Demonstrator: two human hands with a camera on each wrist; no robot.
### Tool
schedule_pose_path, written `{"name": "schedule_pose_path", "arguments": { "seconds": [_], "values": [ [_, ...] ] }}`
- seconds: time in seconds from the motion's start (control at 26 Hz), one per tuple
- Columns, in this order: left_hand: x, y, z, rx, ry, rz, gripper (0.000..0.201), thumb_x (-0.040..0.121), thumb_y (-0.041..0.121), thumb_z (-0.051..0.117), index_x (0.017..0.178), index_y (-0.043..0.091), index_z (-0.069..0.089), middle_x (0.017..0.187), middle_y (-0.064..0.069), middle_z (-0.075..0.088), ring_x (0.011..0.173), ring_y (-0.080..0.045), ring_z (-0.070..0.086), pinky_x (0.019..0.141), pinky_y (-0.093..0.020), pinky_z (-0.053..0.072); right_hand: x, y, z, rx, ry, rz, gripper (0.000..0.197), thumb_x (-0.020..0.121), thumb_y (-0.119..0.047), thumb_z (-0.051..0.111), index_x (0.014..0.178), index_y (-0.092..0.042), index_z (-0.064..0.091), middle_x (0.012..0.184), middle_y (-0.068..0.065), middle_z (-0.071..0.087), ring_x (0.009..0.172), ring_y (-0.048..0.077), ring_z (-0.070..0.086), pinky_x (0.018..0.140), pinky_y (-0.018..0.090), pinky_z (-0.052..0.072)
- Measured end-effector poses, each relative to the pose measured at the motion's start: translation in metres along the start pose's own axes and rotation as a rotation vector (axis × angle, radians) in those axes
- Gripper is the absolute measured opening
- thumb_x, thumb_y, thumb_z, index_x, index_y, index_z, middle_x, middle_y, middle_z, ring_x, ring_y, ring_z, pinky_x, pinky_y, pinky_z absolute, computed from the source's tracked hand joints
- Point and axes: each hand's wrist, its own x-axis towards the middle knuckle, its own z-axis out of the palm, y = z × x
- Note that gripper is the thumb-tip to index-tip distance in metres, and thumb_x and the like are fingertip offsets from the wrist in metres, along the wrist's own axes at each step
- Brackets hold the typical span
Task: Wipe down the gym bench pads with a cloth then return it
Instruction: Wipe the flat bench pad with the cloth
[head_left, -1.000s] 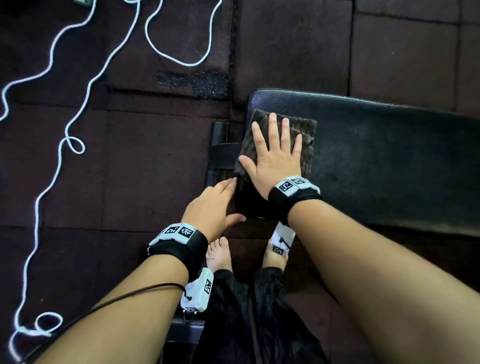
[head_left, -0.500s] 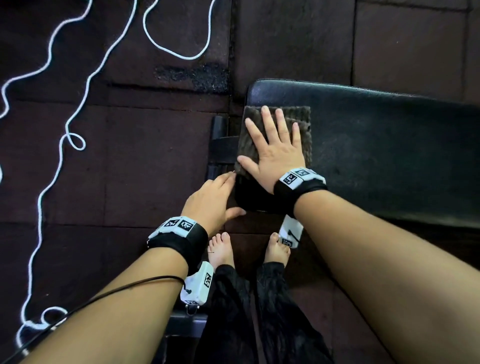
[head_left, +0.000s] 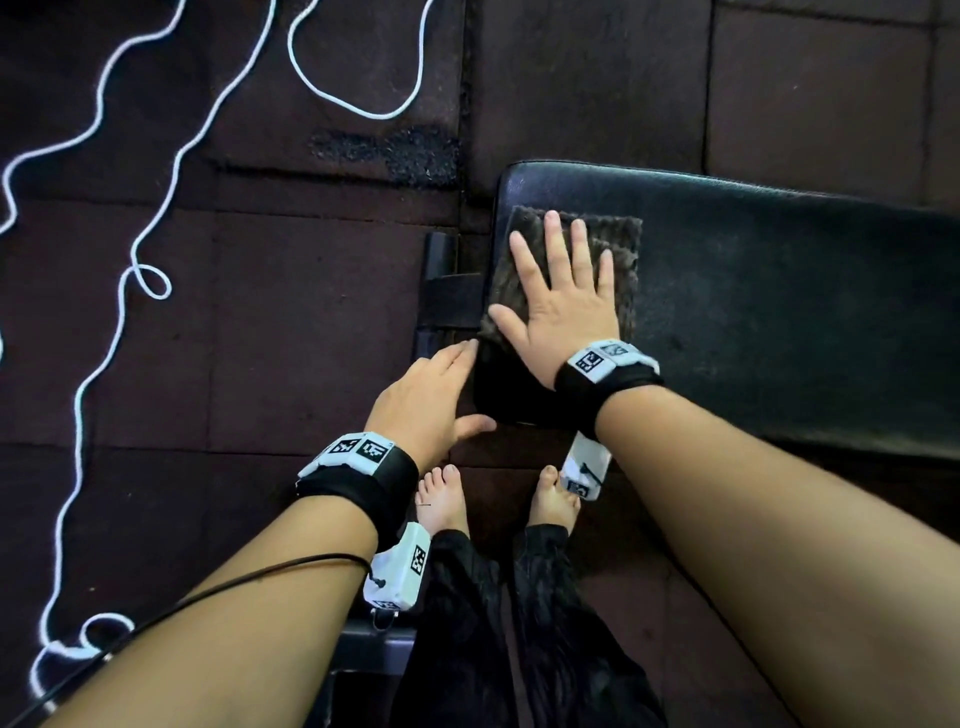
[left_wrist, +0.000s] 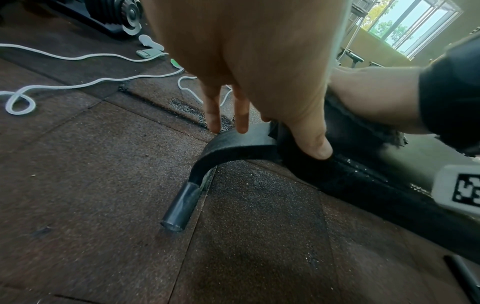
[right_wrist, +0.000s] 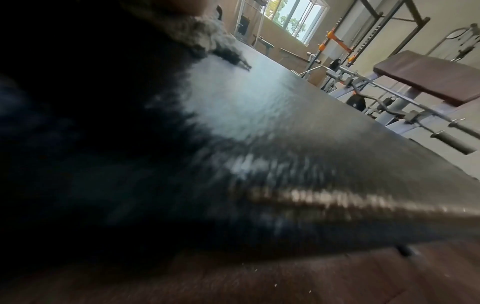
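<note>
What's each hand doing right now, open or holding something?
Left hand: open, fingers straight, thumb against the bench pad's end.
Right hand: open, flat, pressing the cloth onto the pad.

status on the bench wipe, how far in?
Done: nothing provably; no pad area looks visibly cleaner. In hand: right hand presses flat on the dark cloth at the left end of the black bench pad; left hand rests open against that end's edge. Left: the rest of the pad stretching right, then returning the cloth.
</note>
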Motion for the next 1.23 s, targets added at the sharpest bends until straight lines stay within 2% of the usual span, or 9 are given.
{"name": "schedule_pose_path", "arguments": {
  "seconds": [0.23,0.42,0.54,0.65,0.77,0.85,0.92,1.11,1.23],
  "values": [
    [-0.002,0.000,0.001,-0.030,-0.013,0.006,0.095,0.086,0.056,0.069,0.160,0.023,0.020,0.160,0.012,0.027,0.132,-0.019,0.043,0.098,-0.042,0.050,-0.060,0.011,0.016,-0.094,-0.059,-0.394,0.077,0.094,-0.070,0.035,0.161,-0.037,0.018,0.171,0.003,0.001,0.157,0.029,-0.002,0.124,0.057,0.008],
    [0.002,0.000,-0.003,-0.029,-0.013,0.004,0.097,0.088,0.063,0.062,0.162,0.028,0.010,0.164,0.015,0.021,0.134,-0.015,0.040,0.098,-0.037,0.047,0.042,0.035,-0.024,0.000,-0.017,-0.076,0.082,0.090,-0.078,0.030,0.161,-0.040,0.014,0.171,-0.001,0.001,0.157,0.027,-0.002,0.125,0.056,0.005],
    [0.003,-0.002,-0.003,-0.010,-0.027,0.009,0.099,0.087,0.065,0.061,0.162,0.029,0.008,0.164,0.014,0.021,0.135,-0.016,0.040,0.097,-0.037,0.048,0.090,0.020,-0.037,-0.039,-0.062,-0.025,0.082,0.092,-0.077,0.027,0.161,-0.038,0.008,0.171,0.003,-0.004,0.157,0.031,-0.005,0.124,0.058,0.002],
    [0.003,-0.001,-0.004,0.007,-0.039,0.009,0.099,0.085,0.065,0.064,0.162,0.027,0.013,0.164,0.013,0.022,0.135,-0.017,0.040,0.098,-0.038,0.049,0.064,-0.002,-0.025,-0.079,-0.025,-0.054,0.084,0.092,-0.073,0.032,0.162,-0.033,0.011,0.171,0.011,-0.005,0.156,0.037,-0.005,0.122,0.063,0.004],
    [0.006,0.000,-0.010,0.035,-0.055,0.007,0.097,0.084,0.065,0.066,0.159,0.023,0.021,0.165,0.010,0.021,0.139,-0.018,0.038,0.100,-0.040,0.047,-0.008,-0.005,-0.002,-0.093,-0.046,-0.258,0.080,0.091,-0.071,0.035,0.161,-0.034,0.021,0.171,0.009,-0.002,0.156,0.036,-0.003,0.122,0.063,0.008],
    [0.007,-0.001,-0.010,0.032,-0.057,0.005,0.101,0.083,0.066,0.065,0.161,0.023,0.016,0.165,0.011,0.021,0.139,-0.018,0.038,0.101,-0.040,0.047,-0.017,0.012,-0.002,-0.073,-0.084,-0.363,0.076,0.093,-0.072,0.035,0.160,-0.038,0.022,0.171,0.003,0.002,0.157,0.030,0.000,0.124,0.058,0.009],
    [0.006,0.000,-0.009,0.031,-0.050,0.008,0.102,0.084,0.067,0.064,0.162,0.026,0.010,0.165,0.013,0.019,0.138,-0.016,0.038,0.100,-0.038,0.047,0.009,0.037,-0.012,-0.047,-0.035,-0.248,0.076,0.092,-0.074,0.037,0.159,-0.041,0.021,0.171,0.000,0.005,0.157,0.027,0.003,0.124,0.057,0.011],
    [0.004,0.003,-0.011,0.048,-0.035,0.001,0.101,0.085,0.067,0.063,0.162,0.027,0.010,0.164,0.014,0.020,0.138,-0.015,0.038,0.101,-0.037,0.047,0.033,0.125,-0.036,0.143,0.018,0.384,0.079,0.093,-0.074,0.034,0.161,-0.040,0.011,0.171,0.001,-0.003,0.157,0.027,-0.003,0.125,0.055,0.006],
    [0.004,0.005,-0.012,0.062,-0.045,-0.007,0.102,0.085,0.067,0.063,0.162,0.026,0.011,0.164,0.013,0.021,0.137,-0.016,0.039,0.100,-0.038,0.047,-0.020,0.101,-0.011,0.110,0.031,0.451,0.079,0.097,-0.065,0.032,0.163,-0.028,0.010,0.171,0.010,-0.005,0.156,0.034,-0.003,0.122,0.061,0.011]
  ]
}}
